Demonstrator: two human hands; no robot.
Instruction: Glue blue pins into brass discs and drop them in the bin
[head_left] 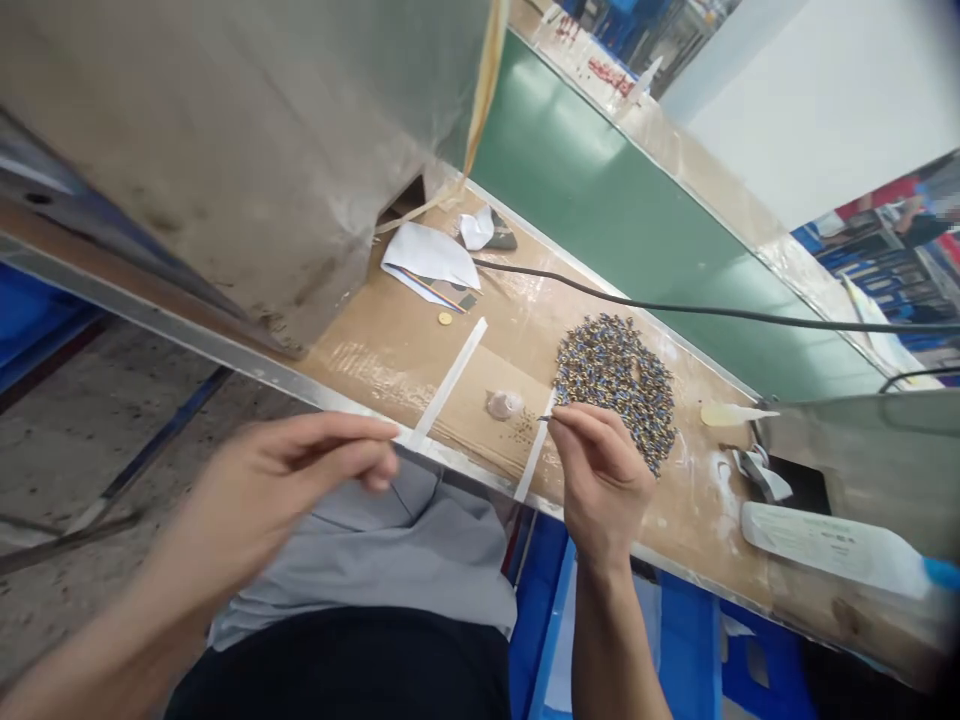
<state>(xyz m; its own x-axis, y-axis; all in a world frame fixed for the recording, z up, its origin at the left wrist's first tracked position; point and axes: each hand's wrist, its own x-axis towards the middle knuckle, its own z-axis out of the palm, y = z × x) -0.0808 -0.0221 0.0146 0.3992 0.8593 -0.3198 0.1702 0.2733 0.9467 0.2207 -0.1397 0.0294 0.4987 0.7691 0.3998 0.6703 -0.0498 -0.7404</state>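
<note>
Pinching a piece [544,418], right hand [609,485] hovers (grip closed).

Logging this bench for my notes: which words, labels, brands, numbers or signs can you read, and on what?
No text can be read in this picture.
White bottle: the print on it is too small and blurred to read.

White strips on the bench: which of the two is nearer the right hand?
The strip beside the pile of small parts; the right hand is close to it, while the other strip is nearer the left hand.
</note>
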